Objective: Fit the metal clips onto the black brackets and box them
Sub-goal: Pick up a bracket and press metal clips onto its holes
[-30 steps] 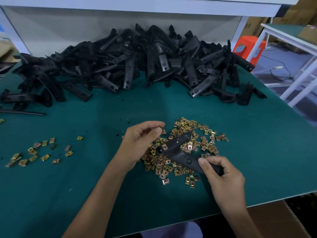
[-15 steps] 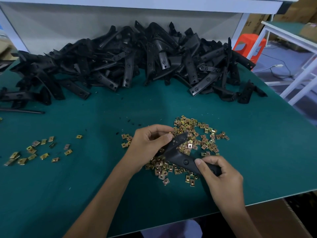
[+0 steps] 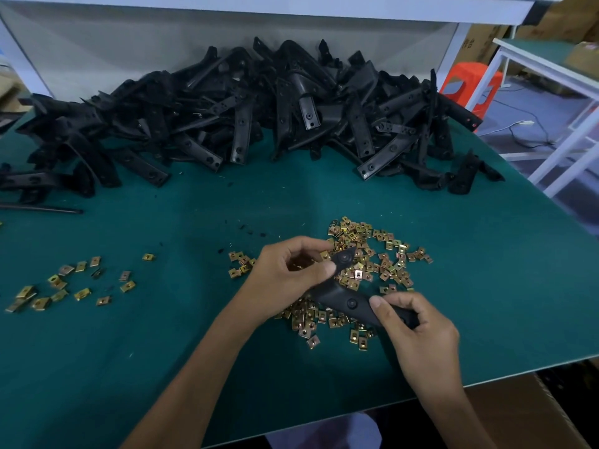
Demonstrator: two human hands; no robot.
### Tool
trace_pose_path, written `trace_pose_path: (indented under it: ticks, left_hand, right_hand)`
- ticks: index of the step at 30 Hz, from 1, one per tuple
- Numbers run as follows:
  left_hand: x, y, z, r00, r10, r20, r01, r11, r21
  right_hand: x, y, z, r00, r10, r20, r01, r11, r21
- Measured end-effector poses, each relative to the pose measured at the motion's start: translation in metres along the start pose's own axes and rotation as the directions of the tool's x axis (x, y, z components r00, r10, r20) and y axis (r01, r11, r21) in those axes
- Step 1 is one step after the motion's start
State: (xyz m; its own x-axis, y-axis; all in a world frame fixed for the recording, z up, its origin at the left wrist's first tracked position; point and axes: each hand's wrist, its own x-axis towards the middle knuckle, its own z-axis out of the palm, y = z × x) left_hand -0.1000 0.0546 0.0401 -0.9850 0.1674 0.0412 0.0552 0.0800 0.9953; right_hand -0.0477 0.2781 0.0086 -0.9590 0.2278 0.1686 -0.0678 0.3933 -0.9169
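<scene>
left hand [image 3: 285, 273] lowered, seemingly pinching bracket [image 3: 351, 303] | hides some clips [image 3: 382, 254] | bracket pile [image 3: 227, 124] behind

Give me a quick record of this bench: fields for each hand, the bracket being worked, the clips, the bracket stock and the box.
Left hand: pinches the upper end of the held bracket; cannot tell if it holds a clip
Right hand: grips the held bracket's lower end
Held bracket: black, tilted, over the main clip pile
Main clip pile: gold, loose on the green table
Small clip group: scattered at left, apart
Bracket heap: black, along the far edge
Cardboard box: below the near right corner, inside hidden
</scene>
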Motion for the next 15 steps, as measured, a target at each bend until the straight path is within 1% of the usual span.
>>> trace_pose_path:
  ticks: [2,4,8,15]
  left_hand:
    - [-0.001,-0.003,0.003,1.000,-0.005,0.016,0.003,0.994,0.108]
    - [-0.001,-0.005,0.006,1.000,0.016,-0.003,-0.016,0.987,0.159]
    - [-0.001,-0.008,0.009,0.998,0.032,-0.048,-0.027,0.994,0.109]
    - [-0.003,-0.008,0.015,0.996,0.044,-0.076,-0.033,0.989,0.141]
  right_hand:
    - [0.000,0.000,0.000,1.000,0.000,-0.011,0.000,1.000,-0.004]
    - [0.001,0.001,0.000,1.000,-0.001,-0.017,0.001,1.000,-0.004]
    - [0.000,0.003,0.000,1.000,0.002,-0.028,-0.003,1.000,-0.011]
    - [0.000,0.003,0.000,1.000,0.012,-0.016,-0.012,0.999,-0.037]
